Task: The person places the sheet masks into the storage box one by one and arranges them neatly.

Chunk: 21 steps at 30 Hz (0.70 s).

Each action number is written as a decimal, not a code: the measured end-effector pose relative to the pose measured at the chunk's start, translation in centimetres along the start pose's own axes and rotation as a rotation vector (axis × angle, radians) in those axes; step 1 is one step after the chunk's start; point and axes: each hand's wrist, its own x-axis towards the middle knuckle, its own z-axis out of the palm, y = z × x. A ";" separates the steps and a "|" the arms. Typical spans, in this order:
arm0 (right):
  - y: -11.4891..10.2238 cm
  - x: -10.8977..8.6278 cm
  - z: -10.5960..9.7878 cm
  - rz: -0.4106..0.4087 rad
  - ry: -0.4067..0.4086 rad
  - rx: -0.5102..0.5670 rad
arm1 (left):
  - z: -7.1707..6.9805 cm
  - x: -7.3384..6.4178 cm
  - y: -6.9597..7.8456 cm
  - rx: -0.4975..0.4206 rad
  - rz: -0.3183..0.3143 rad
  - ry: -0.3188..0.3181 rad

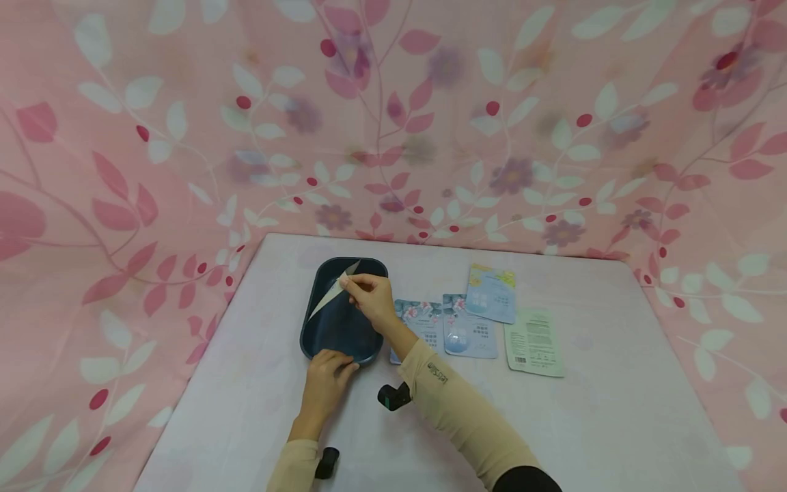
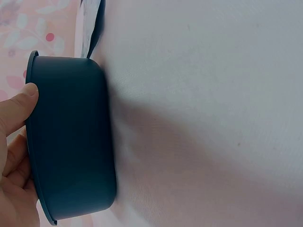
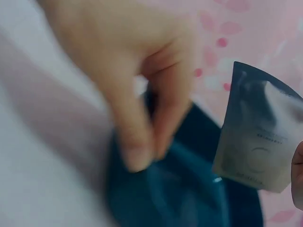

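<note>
A deep dark-blue tray with rounded corners (image 1: 344, 335) stands on the table. My left hand (image 1: 326, 379) grips its near rim, with the thumb outside and the fingers over the edge in the left wrist view. Above the tray's inside, my right hand (image 1: 371, 297) pinches a flat sachet (image 3: 255, 137) by its edge. That sachet is grey fading to beige, with small print and a ring mark. From the head view it appears nearly edge-on and tilted. In the right wrist view my blurred left hand (image 3: 142, 113) fills the foreground at the tray.
Right of the tray lie two blue floral sachets (image 1: 470, 342), a blue-and-yellow one (image 1: 490, 294) overlapping its neighbours, and a pale green one (image 1: 535, 345). A white cloth covers the table (image 1: 615, 383). Pink floral fabric (image 1: 393, 137) hangs behind and at both sides.
</note>
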 end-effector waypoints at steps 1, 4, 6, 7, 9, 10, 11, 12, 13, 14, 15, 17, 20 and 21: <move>0.5 -0.2 0.0 0.010 0.003 -0.001 | 0.0 0.0 0.1 -0.001 0.000 -0.002; 2.5 -0.7 -0.2 0.039 0.040 -0.020 | 0.1 0.0 0.2 0.001 0.000 -0.002; 4.4 -1.0 -0.5 0.041 0.091 -0.072 | 0.1 0.0 0.2 0.008 -0.001 0.000; 5.4 -1.1 -0.6 0.044 0.123 -0.113 | 0.1 0.0 0.2 0.011 -0.004 0.002; 7.0 -1.4 -0.9 0.051 0.186 -0.218 | 0.1 -0.1 0.1 0.018 -0.013 -0.001; 7.6 -1.5 -1.0 0.060 0.209 -0.277 | 0.1 0.0 0.1 0.022 -0.017 -0.003; 7.8 -1.6 -1.1 0.072 0.222 -0.347 | 0.0 0.0 0.1 0.023 -0.022 -0.005; 7.9 -1.7 -1.2 0.085 0.222 -0.417 | 0.0 0.0 0.1 0.023 -0.024 -0.006; 7.8 -1.9 -1.3 0.088 0.207 -0.483 | 0.0 0.0 0.1 0.023 -0.025 -0.008; 7.7 -2.0 -1.4 0.079 0.186 -0.561 | 0.0 0.0 0.1 0.023 -0.026 -0.010; 7.6 -2.0 -1.5 0.068 0.160 -0.637 | 0.0 0.0 0.0 0.023 -0.025 -0.011; 7.2 -2.2 -1.5 0.062 0.101 -0.785 | 0.0 0.0 0.0 0.017 -0.023 -0.012; 6.7 -2.3 -1.5 0.095 0.037 -0.939 | 0.1 0.0 0.0 0.010 -0.025 -0.013; 6.6 -2.3 -1.4 0.124 0.022 -0.965 | 0.1 0.0 0.0 0.008 -0.025 -0.014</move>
